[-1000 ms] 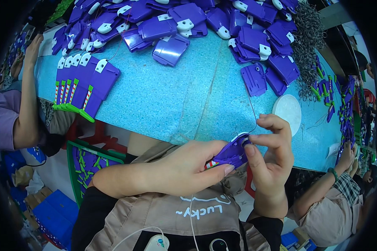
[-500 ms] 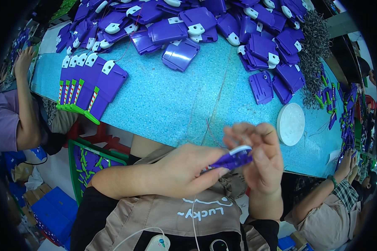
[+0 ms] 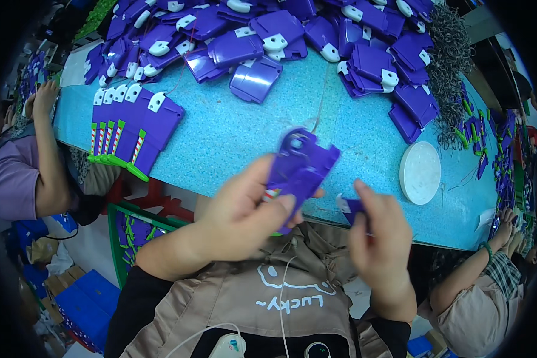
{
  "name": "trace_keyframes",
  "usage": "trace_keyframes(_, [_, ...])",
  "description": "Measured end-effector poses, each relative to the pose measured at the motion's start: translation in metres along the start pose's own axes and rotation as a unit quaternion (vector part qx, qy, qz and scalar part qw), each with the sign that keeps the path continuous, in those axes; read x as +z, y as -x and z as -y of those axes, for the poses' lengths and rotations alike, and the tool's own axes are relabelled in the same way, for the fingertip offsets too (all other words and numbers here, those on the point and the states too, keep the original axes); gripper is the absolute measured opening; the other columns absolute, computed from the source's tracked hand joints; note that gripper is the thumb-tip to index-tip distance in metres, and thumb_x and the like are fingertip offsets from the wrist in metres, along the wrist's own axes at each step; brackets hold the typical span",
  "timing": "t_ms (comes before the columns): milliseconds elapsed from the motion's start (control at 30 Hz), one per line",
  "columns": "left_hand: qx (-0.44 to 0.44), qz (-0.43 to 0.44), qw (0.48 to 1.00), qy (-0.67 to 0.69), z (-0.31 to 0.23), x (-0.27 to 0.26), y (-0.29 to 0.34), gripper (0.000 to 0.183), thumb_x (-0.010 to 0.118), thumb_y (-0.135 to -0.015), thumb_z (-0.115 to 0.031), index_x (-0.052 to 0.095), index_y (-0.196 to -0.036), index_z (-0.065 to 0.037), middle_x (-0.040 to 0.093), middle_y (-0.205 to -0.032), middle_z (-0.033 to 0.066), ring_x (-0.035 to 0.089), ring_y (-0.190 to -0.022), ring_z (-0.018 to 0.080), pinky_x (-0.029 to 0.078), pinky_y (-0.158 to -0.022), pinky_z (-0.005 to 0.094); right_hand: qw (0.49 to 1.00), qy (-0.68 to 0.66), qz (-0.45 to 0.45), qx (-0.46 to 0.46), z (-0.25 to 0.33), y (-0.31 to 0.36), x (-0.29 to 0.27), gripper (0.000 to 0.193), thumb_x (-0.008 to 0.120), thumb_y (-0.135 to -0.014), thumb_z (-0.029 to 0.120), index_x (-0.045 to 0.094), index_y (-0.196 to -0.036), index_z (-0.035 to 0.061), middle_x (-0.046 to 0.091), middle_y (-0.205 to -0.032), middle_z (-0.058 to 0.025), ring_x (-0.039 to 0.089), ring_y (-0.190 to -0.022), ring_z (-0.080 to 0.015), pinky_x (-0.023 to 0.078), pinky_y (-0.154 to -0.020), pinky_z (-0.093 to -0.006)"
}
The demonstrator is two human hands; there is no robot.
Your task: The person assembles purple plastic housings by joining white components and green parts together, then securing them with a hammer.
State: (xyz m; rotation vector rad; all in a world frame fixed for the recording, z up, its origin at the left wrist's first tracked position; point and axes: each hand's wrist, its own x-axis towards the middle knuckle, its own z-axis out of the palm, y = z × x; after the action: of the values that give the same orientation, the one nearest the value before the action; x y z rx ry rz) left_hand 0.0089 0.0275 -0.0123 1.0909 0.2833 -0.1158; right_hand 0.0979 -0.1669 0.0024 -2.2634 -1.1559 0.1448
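Note:
My left hand (image 3: pixel 238 212) is closed around a purple plastic shell (image 3: pixel 301 164), tilted above the table's near edge. A bit of red-and-white striping shows beside my thumb, and a round hole is at the shell's upper end. To the right, my right hand (image 3: pixel 380 230) pinches a purple panel (image 3: pixel 352 209) with a white tip; my fingers cover much of it. The two pieces are apart. At the left of the table lies a fanned row of purple pieces (image 3: pixel 159 125) with white tops, striped strips and green ends.
A large heap of purple panels (image 3: pixel 274 27) covers the far side of the blue table (image 3: pixel 221 143). Small metal parts (image 3: pixel 453 53) are piled at the far right, above a round white dish (image 3: pixel 420 173). A green crate (image 3: pixel 118 238) stands at lower left. Co-workers sit on both sides.
My right hand has come away from the left-hand shell and now holds a purple panel. The loose panel at the right of the table is gone. The left-hand shell has turned upright.

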Motion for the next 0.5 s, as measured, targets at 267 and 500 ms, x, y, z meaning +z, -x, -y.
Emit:
trace_keyframes(267, [0.094, 0.120, 0.973, -0.174, 0.018, 0.020, -0.005, 0.038, 0.048, -0.084, -0.005, 0.039, -0.120, 0.004, 0.055, -0.091, 0.0083, 0.053, -0.076, 0.0127, 0.044, -0.069, 0.0262, 0.957, -0.203, -0.206, -0.028, -0.004, -0.005, 0.016, 0.026, 0.068, -0.068, -0.001, 0.058, -0.093, 0.0018, 0.051, -0.101, -0.0150, 0.050, -0.096, -0.0265, 0.040, -0.086, -0.0374])
trace_keyframes(500, [0.162, 0.096, 0.929, -0.318, 0.014, 0.029, -0.003, 0.041, 0.059, -0.084, -0.017, 0.043, -0.115, 0.005, 0.055, -0.091, 0.0183, 0.056, -0.074, 0.0296, 0.044, -0.063, 0.0361, 0.886, -0.374, -0.273, 0.036, 0.000, -0.005, 0.034, 0.022, 0.071, -0.071, 0.008, 0.056, -0.087, 0.0023, 0.049, -0.101, -0.0142, 0.049, -0.095, -0.0241, 0.039, -0.085, -0.0357])
